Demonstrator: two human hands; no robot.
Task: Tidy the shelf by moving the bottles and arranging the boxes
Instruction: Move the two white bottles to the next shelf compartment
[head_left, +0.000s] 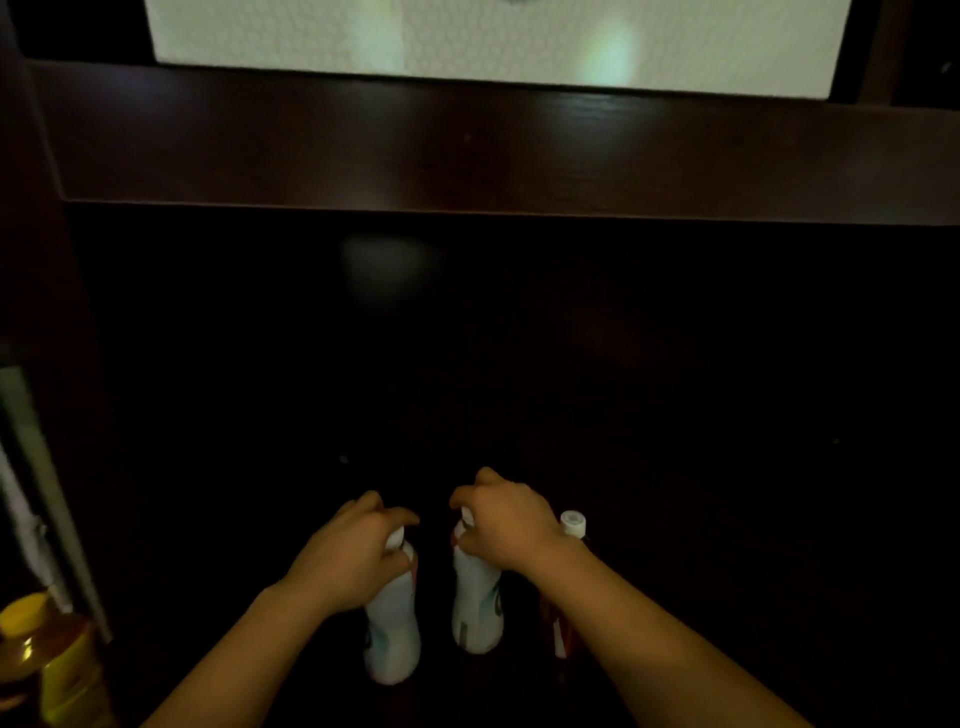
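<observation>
Two white bottles stand upright side by side low in the dark shelf compartment. My left hand (349, 553) is closed around the neck of the left white bottle (393, 631). My right hand (506, 522) grips the top of the right white bottle (475, 605). A third bottle with a white cap (572, 524) stands just right of my right wrist; its dark body is mostly hidden behind my forearm. No boxes are visible in the dark compartment.
A dark wooden shelf board (493, 150) crosses the view above the compartment, with a white panel (493, 41) behind it. A yellow-capped bottle of amber liquid (49, 660) stands at the bottom left. A pale upright strip (36, 467) runs along the left edge.
</observation>
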